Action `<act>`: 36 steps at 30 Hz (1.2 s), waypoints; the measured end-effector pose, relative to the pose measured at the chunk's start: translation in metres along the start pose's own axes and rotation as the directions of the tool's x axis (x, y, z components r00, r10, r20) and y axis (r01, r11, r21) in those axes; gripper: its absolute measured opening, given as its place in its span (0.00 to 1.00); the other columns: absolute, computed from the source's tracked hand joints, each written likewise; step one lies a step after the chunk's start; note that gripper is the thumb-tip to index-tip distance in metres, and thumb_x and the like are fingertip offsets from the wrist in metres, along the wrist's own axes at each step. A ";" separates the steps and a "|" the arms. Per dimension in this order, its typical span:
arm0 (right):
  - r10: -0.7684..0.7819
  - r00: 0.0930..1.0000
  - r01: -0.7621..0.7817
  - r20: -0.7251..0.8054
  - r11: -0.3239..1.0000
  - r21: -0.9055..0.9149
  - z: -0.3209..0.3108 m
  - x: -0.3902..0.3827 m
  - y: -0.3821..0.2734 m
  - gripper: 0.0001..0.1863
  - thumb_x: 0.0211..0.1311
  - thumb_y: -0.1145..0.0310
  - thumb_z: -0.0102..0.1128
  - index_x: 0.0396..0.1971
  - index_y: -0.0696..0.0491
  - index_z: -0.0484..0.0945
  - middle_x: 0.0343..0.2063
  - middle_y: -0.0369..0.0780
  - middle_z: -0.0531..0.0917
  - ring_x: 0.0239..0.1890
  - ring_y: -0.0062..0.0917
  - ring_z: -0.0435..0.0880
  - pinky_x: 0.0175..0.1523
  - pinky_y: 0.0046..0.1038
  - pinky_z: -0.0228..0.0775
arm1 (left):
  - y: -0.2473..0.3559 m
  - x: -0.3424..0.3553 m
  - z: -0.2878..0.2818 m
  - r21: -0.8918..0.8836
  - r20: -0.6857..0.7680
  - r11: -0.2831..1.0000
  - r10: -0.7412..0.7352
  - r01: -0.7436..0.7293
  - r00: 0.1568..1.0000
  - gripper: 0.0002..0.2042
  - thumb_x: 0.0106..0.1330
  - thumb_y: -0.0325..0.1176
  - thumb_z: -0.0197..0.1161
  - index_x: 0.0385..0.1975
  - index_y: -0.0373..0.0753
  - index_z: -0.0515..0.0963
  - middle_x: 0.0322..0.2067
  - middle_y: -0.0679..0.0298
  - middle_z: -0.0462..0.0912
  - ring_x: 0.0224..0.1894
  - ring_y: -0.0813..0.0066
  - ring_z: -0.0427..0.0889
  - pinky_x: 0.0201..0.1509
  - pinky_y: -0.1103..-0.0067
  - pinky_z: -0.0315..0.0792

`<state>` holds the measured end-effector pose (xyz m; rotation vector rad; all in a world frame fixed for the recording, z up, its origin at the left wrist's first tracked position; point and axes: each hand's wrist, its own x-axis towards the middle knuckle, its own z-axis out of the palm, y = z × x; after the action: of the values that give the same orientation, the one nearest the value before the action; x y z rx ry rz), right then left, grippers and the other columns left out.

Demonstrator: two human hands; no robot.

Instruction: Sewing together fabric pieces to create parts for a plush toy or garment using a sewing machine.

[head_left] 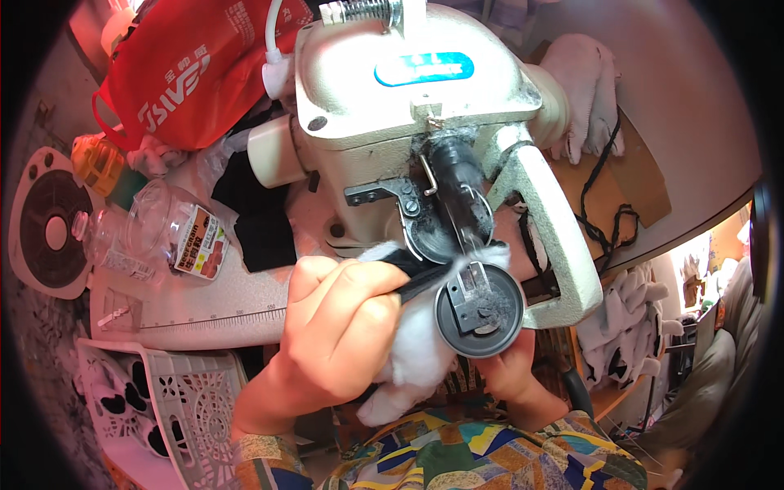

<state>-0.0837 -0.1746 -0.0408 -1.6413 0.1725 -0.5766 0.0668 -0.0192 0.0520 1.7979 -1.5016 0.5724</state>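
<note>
A cream-coloured sewing machine (359, 155) with two round dark feed discs stands in front of me. Its front disc (508, 306) is dusted with lint, and the rear disc (429, 245) sits just behind it. White plush fabric (420, 339) hangs at the discs, with its upper edge between them. My left hand (339, 327) is closed, pinching a black fabric edge (420, 280) beside the plush, left of the discs. My right hand (510, 367) is below and behind the front disc, close to the plush. The disc hides its fingers, so their grip does not show.
A red bag (204, 73) lies at the back left. Near it are clear plastic jars (159, 216) and black cloth (260, 233). A white plastic basket (196, 400) with white and black pieces stands lower left. White gloves lie back right (584, 86) and right (621, 322).
</note>
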 end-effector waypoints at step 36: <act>0.255 0.952 -0.279 0.170 0.951 0.135 0.033 -0.010 -0.008 0.29 0.51 0.75 0.66 0.55 0.59 0.70 0.49 0.43 0.78 0.53 0.26 0.78 0.58 0.31 0.70 | -0.016 -0.005 0.004 -0.082 -0.056 0.996 0.021 -0.026 0.998 0.11 0.48 0.19 0.68 0.28 0.33 0.71 0.32 0.57 0.77 0.26 0.63 0.74 0.30 0.73 0.66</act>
<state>-0.0790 -0.1393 -0.0371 -1.4703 0.2287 -0.2510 0.0803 -0.0183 0.0421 1.6902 -1.4895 0.5589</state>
